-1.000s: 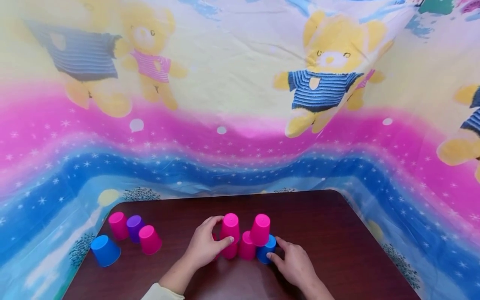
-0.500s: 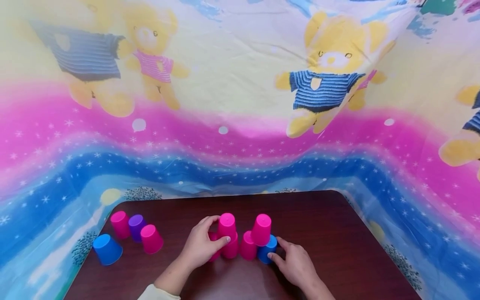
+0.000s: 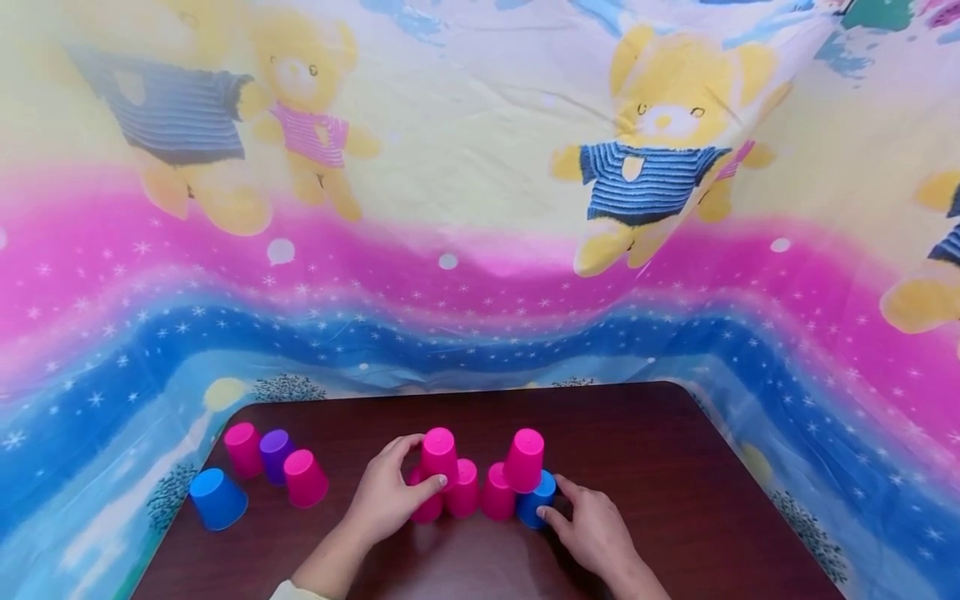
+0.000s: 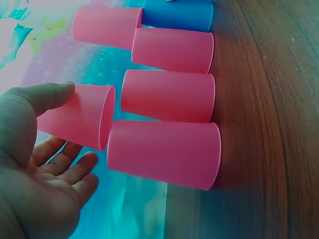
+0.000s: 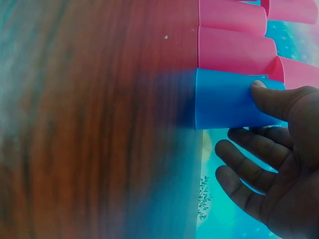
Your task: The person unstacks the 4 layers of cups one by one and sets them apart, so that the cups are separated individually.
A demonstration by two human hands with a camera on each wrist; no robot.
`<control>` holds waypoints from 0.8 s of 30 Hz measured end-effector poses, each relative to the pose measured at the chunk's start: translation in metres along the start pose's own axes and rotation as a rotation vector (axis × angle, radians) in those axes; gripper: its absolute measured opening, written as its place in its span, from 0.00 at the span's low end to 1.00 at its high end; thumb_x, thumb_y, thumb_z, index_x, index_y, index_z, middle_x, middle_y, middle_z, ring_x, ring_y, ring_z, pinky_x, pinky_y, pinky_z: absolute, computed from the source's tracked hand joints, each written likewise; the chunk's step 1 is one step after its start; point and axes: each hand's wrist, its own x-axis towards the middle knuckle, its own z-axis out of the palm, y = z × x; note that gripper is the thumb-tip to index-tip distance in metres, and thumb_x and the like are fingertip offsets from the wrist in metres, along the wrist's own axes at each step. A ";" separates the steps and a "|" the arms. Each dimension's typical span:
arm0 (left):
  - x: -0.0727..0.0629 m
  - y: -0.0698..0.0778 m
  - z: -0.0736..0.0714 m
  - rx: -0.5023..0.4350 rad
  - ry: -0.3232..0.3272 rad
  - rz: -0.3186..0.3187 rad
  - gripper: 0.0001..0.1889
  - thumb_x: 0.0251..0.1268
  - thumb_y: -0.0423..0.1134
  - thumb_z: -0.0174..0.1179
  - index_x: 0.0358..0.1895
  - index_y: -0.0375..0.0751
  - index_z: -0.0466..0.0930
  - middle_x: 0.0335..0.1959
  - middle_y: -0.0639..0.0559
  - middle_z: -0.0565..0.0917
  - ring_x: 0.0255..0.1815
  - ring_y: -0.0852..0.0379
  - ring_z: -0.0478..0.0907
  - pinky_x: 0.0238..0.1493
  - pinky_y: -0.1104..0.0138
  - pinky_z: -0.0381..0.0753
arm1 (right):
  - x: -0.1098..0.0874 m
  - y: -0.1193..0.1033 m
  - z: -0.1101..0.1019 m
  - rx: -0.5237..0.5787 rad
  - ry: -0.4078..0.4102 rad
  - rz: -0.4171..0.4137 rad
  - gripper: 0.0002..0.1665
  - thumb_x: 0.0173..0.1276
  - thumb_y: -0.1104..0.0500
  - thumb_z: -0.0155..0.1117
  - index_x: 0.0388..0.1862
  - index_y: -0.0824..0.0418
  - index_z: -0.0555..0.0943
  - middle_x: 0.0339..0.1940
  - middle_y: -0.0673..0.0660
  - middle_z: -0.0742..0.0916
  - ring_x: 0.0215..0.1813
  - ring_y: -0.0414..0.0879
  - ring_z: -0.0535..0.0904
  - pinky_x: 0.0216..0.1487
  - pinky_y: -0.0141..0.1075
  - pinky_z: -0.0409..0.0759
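Observation:
My left hand (image 3: 386, 496) pinches an upside-down pink cup (image 3: 439, 454) between thumb and fingers. In the left wrist view that cup's rim is right at the bases of two lower pink cups, the outer one (image 4: 164, 154) and the inner one (image 4: 169, 97). On the right, another pink cup (image 3: 524, 460) rests upside down across a pink cup (image 3: 498, 493) and a blue cup (image 3: 535, 500). My right hand (image 3: 596, 529) holds that blue cup from its outer side, thumb on the near face. Its other fingers spread past the cup in the right wrist view.
At the table's left side stand a blue cup (image 3: 217, 498), a purple cup (image 3: 277, 457) and two pink cups, one at the back (image 3: 243, 450) and one nearer (image 3: 304, 479). A printed cloth (image 3: 480, 333) hangs behind the dark wooden table (image 3: 675, 467).
My left hand has shifted left with its pink cup, from above the inner lower cup to above both left lower cups. My right hand stays on the blue cup.

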 end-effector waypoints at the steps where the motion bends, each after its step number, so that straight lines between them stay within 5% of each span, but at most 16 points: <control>1: 0.000 -0.001 -0.001 0.001 0.003 0.004 0.34 0.53 0.49 0.81 0.64 0.48 0.80 0.57 0.53 0.84 0.58 0.49 0.81 0.55 0.49 0.84 | 0.000 0.000 0.000 0.000 0.000 0.001 0.41 0.65 0.41 0.75 0.71 0.60 0.78 0.59 0.59 0.88 0.62 0.58 0.84 0.60 0.61 0.80; 24: -0.019 -0.023 -0.032 0.057 0.072 -0.058 0.36 0.54 0.50 0.80 0.66 0.42 0.79 0.62 0.47 0.83 0.64 0.44 0.79 0.63 0.44 0.78 | 0.000 0.000 0.000 0.015 -0.003 0.002 0.41 0.65 0.42 0.75 0.71 0.60 0.78 0.59 0.59 0.88 0.61 0.58 0.84 0.60 0.61 0.80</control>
